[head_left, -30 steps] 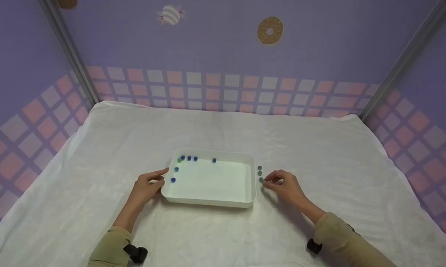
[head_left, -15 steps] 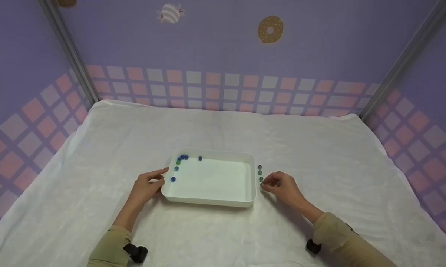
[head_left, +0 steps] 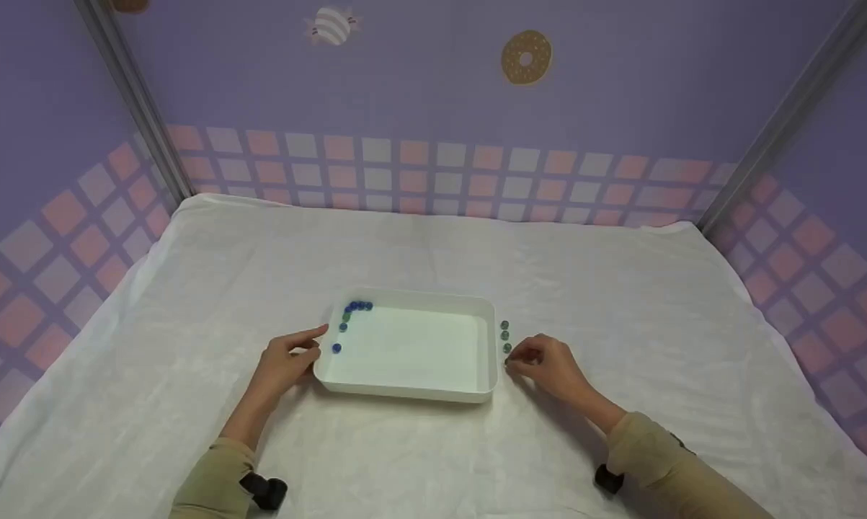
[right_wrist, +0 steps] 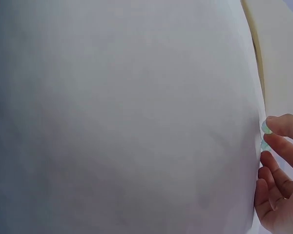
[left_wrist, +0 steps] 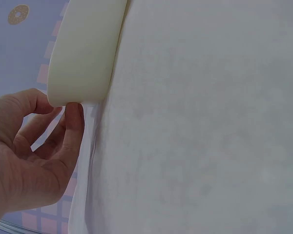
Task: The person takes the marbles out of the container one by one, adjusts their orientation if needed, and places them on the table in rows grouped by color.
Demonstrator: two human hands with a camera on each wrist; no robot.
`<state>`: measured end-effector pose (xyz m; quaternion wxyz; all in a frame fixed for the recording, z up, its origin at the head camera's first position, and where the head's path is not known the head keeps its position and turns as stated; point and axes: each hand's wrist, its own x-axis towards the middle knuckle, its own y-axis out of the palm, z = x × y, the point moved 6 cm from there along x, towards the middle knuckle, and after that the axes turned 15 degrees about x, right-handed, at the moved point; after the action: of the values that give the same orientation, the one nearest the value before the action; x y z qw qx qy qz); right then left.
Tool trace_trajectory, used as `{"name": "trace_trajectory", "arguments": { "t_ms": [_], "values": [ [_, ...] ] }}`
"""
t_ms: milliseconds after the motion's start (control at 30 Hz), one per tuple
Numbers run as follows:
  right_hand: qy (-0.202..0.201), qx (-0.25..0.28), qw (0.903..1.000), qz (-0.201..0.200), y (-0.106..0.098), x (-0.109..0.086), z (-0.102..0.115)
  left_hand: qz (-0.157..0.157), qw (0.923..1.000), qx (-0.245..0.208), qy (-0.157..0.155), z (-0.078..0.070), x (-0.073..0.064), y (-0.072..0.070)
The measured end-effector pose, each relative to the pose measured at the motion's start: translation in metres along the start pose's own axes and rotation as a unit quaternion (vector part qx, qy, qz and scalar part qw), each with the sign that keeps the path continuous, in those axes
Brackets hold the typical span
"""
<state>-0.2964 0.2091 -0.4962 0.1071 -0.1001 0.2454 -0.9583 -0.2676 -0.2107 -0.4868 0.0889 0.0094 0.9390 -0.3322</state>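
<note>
A white rectangular tray (head_left: 404, 396) stands on the cloth. My left hand (head_left: 286, 360) holds its left end, with curled thumb and fingers at the rim and end wall, as the left wrist view also shows. Several blue marbles (head_left: 336, 348) and a green marble (head_left: 347, 317) line the tray's left wall and back-left corner. Just outside the right wall, green marbles (head_left: 504, 335) sit in a row. At the row's near end my right hand (head_left: 548, 364) pinches a pale green marble (right_wrist: 267, 127) between thumb and forefinger. The other fingers curl loosely.
A white cloth (head_left: 620, 288) with slight wrinkles covers the table. Purple panels (head_left: 433, 86) with pink and white squares enclose the back and sides, joined by grey metal posts (head_left: 779, 122). Dark wrist devices (head_left: 267, 493) sit at both sleeves.
A blue marble has rolled left along the tray's back wall to join the others in the corner. My right hand has shifted slightly towards me along the row. The left hand stays put.
</note>
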Motion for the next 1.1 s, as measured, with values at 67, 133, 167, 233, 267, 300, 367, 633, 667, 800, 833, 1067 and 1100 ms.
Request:
{"name": "trace_trajectory", "arguments": {
  "t_ms": [67, 133, 167, 233, 267, 300, 367, 633, 667, 800, 833, 1067, 1100],
  "values": [
    [-0.001, -0.002, 1.0, 0.001, 0.0002, 0.0, 0.0002, 0.001, 1.0, -0.002, 0.001, -0.0005, -0.0006, -0.0002],
    [-0.002, -0.003, 1.0, 0.001, 0.0003, 0.0, 0.0002, 0.001, 1.0, -0.004, 0.002, -0.0007, -0.0008, -0.0004],
    [-0.003, -0.003, 1.0, 0.001, 0.0004, -0.0001, 0.0001, 0.001, 1.0, -0.006, 0.002, -0.0008, -0.0008, -0.0004],
    [-0.003, -0.004, 1.0, 0.0, 0.0004, -0.0002, -0.0001, 0.002, 1.0, -0.008, 0.001, -0.0006, -0.0006, -0.0002],
    [-0.004, -0.005, 1.0, 0.0, 0.0004, -0.0003, 0.0001, 0.002, 1.0, -0.008, 0.0, -0.0006, -0.0004, -0.0002],
    [-0.003, -0.005, 1.0, -0.001, 0.0003, -0.0004, 0.0001, 0.002, 1.0, -0.007, 0.0, -0.0006, -0.0003, -0.0001],
    [-0.003, -0.004, 1.0, -0.001, 0.0002, -0.0006, 0.0004, 0.0, 1.0, -0.005, -0.001, -0.0006, 0.0, 0.0],
    [0.0, -0.015, 0.9999, 0.0, 0.0013, -0.0002, -0.0007, -0.001, 1.0, -0.002, -0.002, 0.0001, 0.0008, 0.0001],
    [0.002, -0.018, 0.9998, 0.0, 0.0013, -0.0001, -0.0008, -0.001, 1.0, -0.003, -0.002, 0.0003, 0.0009, 0.0001],
    [0.009, -0.028, 0.9996, -0.003, 0.0017, 0.0004, -0.0013, -0.001, 1.0, -0.002, -0.001, 0.0003, 0.0011, 0.0001],
    [0.011, -0.028, 0.9995, -0.004, 0.0017, 0.0005, -0.0015, -0.002, 1.0, -0.001, -0.001, 0.0004, 0.0012, 0.0002],
    [0.016, -0.026, 0.9995, -0.006, 0.0015, 0.0005, -0.0014, -0.009, 1.0, 0.001, -0.004, 0.0005, 0.0012, 0.0003],
    [0.014, -0.026, 0.9996, -0.006, 0.0015, 0.0005, -0.0013, -0.01, 0.9999, 0.001, -0.006, 0.0006, 0.0014, 0.0003]
  ]
}}
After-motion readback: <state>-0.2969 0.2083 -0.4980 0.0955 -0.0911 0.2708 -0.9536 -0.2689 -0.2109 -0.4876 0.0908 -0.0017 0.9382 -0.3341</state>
